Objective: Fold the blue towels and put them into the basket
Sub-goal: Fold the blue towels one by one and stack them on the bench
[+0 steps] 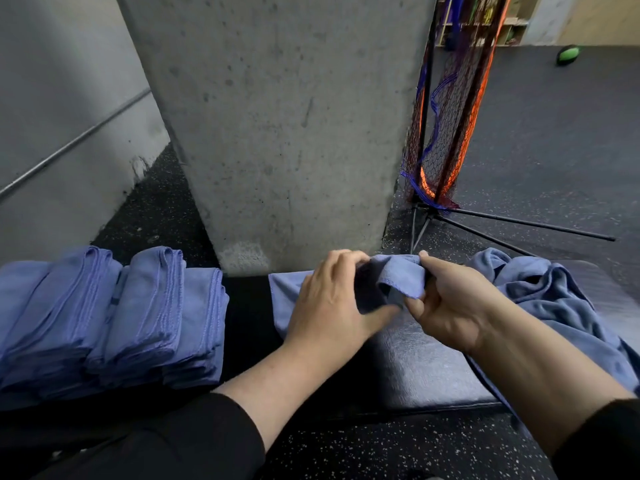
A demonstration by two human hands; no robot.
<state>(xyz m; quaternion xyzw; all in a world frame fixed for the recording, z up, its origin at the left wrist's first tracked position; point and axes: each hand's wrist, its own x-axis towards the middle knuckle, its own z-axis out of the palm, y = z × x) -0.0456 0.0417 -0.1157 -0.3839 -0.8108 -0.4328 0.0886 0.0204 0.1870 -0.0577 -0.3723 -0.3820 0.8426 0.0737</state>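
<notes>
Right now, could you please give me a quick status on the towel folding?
Left hand and right hand both grip one blue towel. Folded stacks left, unfolded heap right. No basket visible.

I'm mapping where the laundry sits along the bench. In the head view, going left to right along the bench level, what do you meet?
Folded towels → left hand → towel being folded → right hand → unfolded towel pile.
</notes>
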